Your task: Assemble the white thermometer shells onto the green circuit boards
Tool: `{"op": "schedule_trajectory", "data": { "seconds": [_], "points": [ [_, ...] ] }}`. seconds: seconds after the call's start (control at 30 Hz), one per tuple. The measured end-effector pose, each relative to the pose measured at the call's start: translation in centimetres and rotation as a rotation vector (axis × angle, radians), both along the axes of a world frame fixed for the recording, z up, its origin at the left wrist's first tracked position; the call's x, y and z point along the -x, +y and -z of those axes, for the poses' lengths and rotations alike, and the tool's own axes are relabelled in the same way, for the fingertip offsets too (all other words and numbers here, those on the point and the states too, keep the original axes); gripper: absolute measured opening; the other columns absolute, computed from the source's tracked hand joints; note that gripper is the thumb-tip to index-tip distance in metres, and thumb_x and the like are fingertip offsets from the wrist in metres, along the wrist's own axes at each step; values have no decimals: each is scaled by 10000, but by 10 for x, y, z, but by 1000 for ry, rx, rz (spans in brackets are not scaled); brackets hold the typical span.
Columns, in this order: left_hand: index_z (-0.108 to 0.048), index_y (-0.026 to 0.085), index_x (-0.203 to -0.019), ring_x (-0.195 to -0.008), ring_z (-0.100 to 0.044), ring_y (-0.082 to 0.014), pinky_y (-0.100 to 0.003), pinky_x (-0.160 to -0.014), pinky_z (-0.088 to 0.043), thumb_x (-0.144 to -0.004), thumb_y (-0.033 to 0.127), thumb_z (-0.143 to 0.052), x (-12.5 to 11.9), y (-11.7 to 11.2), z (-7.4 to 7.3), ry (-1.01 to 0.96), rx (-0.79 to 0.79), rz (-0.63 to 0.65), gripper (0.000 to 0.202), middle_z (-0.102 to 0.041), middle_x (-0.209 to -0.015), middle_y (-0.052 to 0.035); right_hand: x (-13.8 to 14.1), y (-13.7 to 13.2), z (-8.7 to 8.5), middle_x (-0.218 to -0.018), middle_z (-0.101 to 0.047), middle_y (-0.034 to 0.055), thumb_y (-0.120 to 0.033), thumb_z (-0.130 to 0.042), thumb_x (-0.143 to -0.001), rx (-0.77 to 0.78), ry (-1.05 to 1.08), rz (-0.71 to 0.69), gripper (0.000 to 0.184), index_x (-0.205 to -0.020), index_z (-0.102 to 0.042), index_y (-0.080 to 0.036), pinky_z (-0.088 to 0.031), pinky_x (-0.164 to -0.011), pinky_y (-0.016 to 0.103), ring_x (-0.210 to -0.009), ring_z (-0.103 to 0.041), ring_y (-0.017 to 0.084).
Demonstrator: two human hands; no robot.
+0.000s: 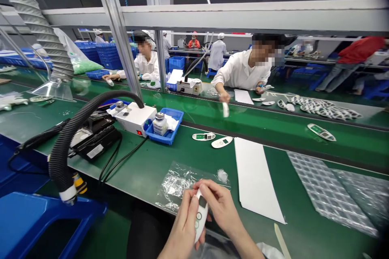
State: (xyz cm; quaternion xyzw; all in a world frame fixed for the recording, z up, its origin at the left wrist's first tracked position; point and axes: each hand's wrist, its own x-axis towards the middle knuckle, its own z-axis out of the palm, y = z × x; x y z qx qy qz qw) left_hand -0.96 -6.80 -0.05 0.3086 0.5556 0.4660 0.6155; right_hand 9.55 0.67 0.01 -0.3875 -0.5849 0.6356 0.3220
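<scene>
Between my hands is a white handheld device (200,218), with round buttons on its face and a dark window near its top end. My left hand (186,224) is wrapped round its body, the thumb along one side. With thumb and fingers, my right hand (220,206) grips the top end by the window. Behind my hands lies a clear plastic bag (176,184) with small pieces that I cannot make out. Farther back on the bench are an open white housing with a green circuit board (204,136) and a white casing (221,142).
A white paper sheet (257,178) and clear blister trays (331,194) lie to the right. A blue tray (174,139) with a bottle (159,124) and a black hose (60,141) stand left. Across the conveyor (273,127), a co-worker's hand (225,97) holds a white part.
</scene>
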Motion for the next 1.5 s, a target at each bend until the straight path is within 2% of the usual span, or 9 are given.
{"op": "schedule_trajectory", "data": {
  "seconds": [0.1, 0.23, 0.47, 0.67, 0.87, 1.03, 1.2, 1.37, 1.5],
  "points": [
    [-424, 228, -1047, -363, -455, -62, -168, -320, -277, -868, 642, -334, -6, 4, 3, -30, -5, 21, 459, -613, -758, 6, -6, 5, 7, -613, -633, 34, -543, -487, -888, 30, 21, 40, 462, -813, -683, -132, -316, -327, 187, -344, -452, 72],
    [-430, 224, -1104, -363, -446, -74, -168, -340, -303, -857, 648, -365, -10, 6, 3, -66, 34, -29, 496, -586, -635, 37, -17, 4, 7, -843, -665, 47, -463, -651, -811, 86, 127, -44, 343, -995, -658, -173, -411, -410, 184, -500, -519, 87],
    [-455, 226, -1094, -383, -457, -95, -189, -333, -279, -851, 649, -384, -15, 7, 4, -40, 42, 5, 492, -587, -630, 20, -16, 4, 9, -535, -570, -15, -490, -591, -842, 60, 56, 48, 357, -782, -646, -143, -317, -302, 171, -331, -434, 67],
    [-453, 231, -1099, -372, -457, -75, -178, -323, -296, -852, 647, -379, -14, 6, 5, -31, 66, -19, 490, -645, -768, -16, -13, 7, 11, -530, -591, -6, -524, -551, -860, 89, 80, 56, 425, -761, -658, -125, -284, -289, 170, -303, -431, 62],
    [-451, 232, -1157, -326, -429, -72, -170, -305, -267, -824, 645, -466, -13, 3, 6, -45, 67, -40, 531, -597, -622, 39, -9, 3, 14, -510, -573, -20, -553, -531, -862, 85, 69, 49, 448, -764, -653, -134, -265, -295, 179, -301, -418, 65],
    [-392, 171, -1295, -350, -456, -108, -174, -344, -314, -812, 684, -438, -10, 0, 5, -120, 122, -81, 707, -550, -457, 50, -15, 4, 12, -582, -599, -3, -527, -552, -857, 99, 94, 65, 419, -787, -666, -131, -290, -343, 191, -364, -416, 64],
    [-488, 202, -1119, -357, -450, -121, -187, -353, -305, -810, 693, -431, -9, -1, 10, -61, 87, -38, 582, -494, -410, 65, -23, -3, -2, -864, -665, 35, -413, -681, -776, 127, 120, -74, 318, -975, -632, -169, -417, -472, 196, -554, -529, 94],
    [-485, 221, -1031, -391, -452, -105, -196, -390, -328, -845, 636, -436, -7, -2, 5, -21, 50, 35, 458, -517, -482, 64, -20, -4, -3, -639, -577, -13, -472, -666, -757, 72, 34, 40, 329, -808, -608, -152, -395, -408, 186, -487, -472, 89],
    [-441, 208, -1286, -529, -546, -100, -232, -489, -417, -797, 518, -618, 1, -5, 1, -101, -56, 95, 605, -647, -906, -49, -20, 2, -1, -614, -585, -4, -535, -652, -760, 53, 49, 126, 391, -754, -615, -146, -420, -424, 208, -482, -492, 100]
  ]
}}
